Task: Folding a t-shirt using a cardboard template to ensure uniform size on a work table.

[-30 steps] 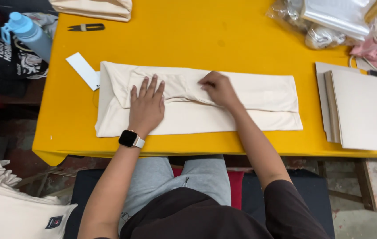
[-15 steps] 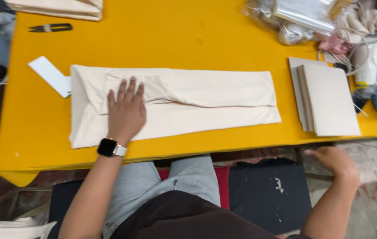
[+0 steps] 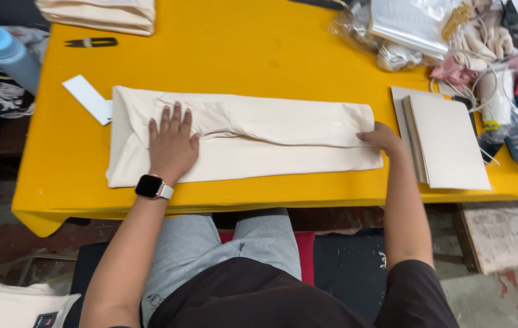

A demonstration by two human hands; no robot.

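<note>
A long folded cream cloth (image 3: 271, 136) lies flat across the yellow table (image 3: 228, 54). My left hand (image 3: 172, 144) presses palm-down on its left part, fingers spread, a smartwatch on the wrist. At the cloth's right end my right hand (image 3: 382, 137) has its fingers curled on the edge of the fabric. A white card (image 3: 87, 98) pokes out from under the cloth's left end.
Beige boards (image 3: 444, 141) are stacked right of the cloth. Small snips (image 3: 92, 42) and more folded cloth (image 3: 98, 15) sit at the back left, plastic bags (image 3: 393, 30) and cables at the back right. A blue bottle (image 3: 6, 51) stands off the table's left edge.
My right hand left the middle of the cloth, dropped below the table on the right, then came up to the cloth's right end. My left hand stayed pressed in place.
</note>
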